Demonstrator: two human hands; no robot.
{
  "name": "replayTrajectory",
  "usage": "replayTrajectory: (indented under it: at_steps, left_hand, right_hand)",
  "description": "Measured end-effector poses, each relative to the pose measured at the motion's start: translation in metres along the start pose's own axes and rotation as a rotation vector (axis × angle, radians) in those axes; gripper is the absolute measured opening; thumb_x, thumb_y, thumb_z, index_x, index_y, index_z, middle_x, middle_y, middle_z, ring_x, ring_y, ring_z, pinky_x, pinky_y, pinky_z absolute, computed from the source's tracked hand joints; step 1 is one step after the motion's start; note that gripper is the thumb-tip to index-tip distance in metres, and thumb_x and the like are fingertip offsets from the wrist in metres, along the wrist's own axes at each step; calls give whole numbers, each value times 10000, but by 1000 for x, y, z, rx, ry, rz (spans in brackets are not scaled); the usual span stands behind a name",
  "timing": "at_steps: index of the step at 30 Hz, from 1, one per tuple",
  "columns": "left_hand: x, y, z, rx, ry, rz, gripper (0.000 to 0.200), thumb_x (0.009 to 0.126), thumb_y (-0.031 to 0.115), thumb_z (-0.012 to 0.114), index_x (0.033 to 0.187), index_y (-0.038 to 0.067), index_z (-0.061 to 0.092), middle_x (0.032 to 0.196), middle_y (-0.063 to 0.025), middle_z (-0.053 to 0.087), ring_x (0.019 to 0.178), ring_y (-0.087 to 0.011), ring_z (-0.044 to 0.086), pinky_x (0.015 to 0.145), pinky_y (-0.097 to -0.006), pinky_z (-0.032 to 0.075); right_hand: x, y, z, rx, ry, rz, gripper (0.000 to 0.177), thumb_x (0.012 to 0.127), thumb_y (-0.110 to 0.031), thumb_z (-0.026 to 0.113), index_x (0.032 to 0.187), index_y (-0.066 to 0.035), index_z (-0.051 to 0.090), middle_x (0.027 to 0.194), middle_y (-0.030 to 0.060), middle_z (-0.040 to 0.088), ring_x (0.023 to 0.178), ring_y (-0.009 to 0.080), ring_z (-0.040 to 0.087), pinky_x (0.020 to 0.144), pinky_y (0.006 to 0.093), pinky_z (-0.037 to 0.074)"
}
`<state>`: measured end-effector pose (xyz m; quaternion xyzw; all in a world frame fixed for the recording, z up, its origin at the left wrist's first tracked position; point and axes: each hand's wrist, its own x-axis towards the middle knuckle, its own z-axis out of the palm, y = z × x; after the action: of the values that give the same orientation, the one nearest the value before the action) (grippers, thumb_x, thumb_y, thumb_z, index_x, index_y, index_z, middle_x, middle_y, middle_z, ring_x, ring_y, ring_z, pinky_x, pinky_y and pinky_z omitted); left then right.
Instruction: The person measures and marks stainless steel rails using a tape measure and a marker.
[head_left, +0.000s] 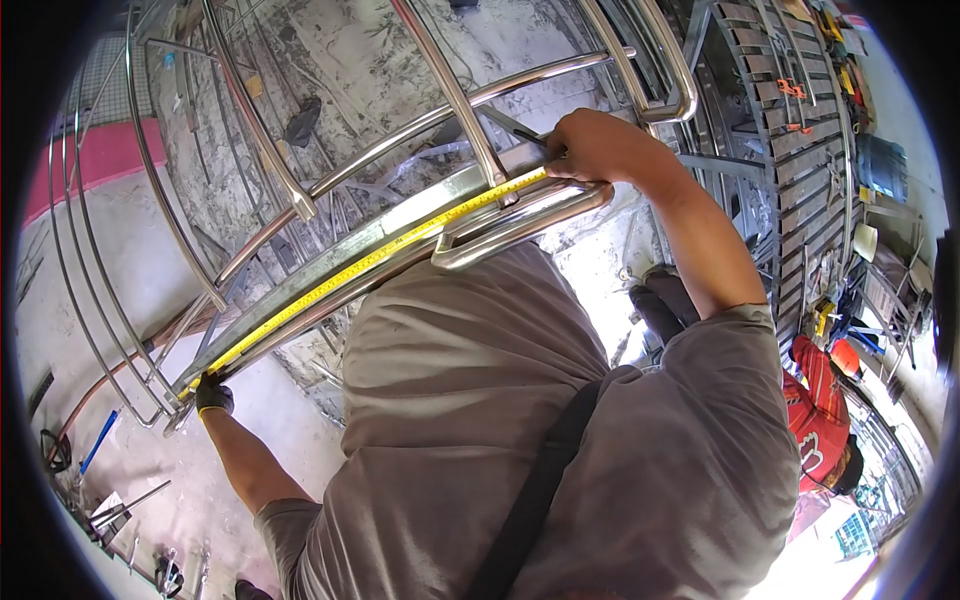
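A yellow tape measure [380, 254] is stretched along a flat metal bar [400, 214] of a shiny tubular frame. At the bar's far left end, my left hand [214, 394], in a dark glove, is closed on one end of the tape. My right hand [606, 146] is bare and pinches the tape near the frame's right side, its fingertips right at the bar. From the right fingers a slim dark pointed thing [512, 124] sticks out to the left. Just below the tape, a bent polished tube [530, 236] runs close to my shirt.
Upright polished tubes [450, 90] cross a long curved rail [400, 132] beyond the bar. A slatted metal rack [790, 130] stands on the right. Another person [822, 410] in red bends down at lower right. A blue-handled tool [98, 440] lies on the floor at left.
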<state>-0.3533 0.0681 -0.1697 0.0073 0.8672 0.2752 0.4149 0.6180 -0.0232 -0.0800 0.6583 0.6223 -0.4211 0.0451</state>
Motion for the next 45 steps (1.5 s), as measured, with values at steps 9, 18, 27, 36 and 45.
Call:
replayTrajectory:
  at_steps: [9, 18, 27, 36, 45]
  left_hand:
    - [-1, -1, 1, -7, -34, 26, 309, 1086, 519, 675, 958, 252, 763, 732, 91, 701, 406, -87, 369, 409, -239, 327]
    - [8, 0, -5, -14, -31, 15, 315, 1086, 525, 678, 968, 247, 767, 783, 93, 746, 421, -81, 381, 424, -241, 333]
    - [2, -1, -5, 18, -56, 10, 325, 1096, 504, 665, 947, 237, 774, 778, 81, 756, 413, -90, 379, 420, -256, 336]
    - [13, 1, -16, 35, -83, -50, 318, 1077, 506, 694, 931, 235, 774, 760, 90, 739, 411, -93, 383, 416, -263, 323]
    - [-4, -3, -3, -79, -8, -15, 279, 1086, 475, 705, 935, 245, 755, 783, 107, 742, 429, -79, 392, 420, -245, 315]
  right_hand:
    - [1, -2, -1, 20, -40, 33, 260, 941, -271, 817, 1060, -46, 866, 766, 178, 742, 758, 321, 742, 784, 461, 560]
    - [-4, -9, -6, 82, -70, 86, 234, 965, -251, 797, 1044, -41, 865, 656, 127, 697, 619, 256, 704, 704, 429, 553]
    - [-5, -14, -10, 138, -120, 151, 231, 969, -240, 793, 1046, -33, 862, 645, 123, 691, 619, 256, 713, 703, 426, 555]
    - [3, 1, 1, 85, -87, 83, 272, 941, -274, 823, 1081, -45, 865, 769, 177, 751, 786, 323, 759, 793, 464, 563]
    - [1, -3, -4, 81, -102, 83, 279, 948, -274, 817, 1077, -30, 860, 772, 170, 760, 750, 319, 750, 784, 461, 568]
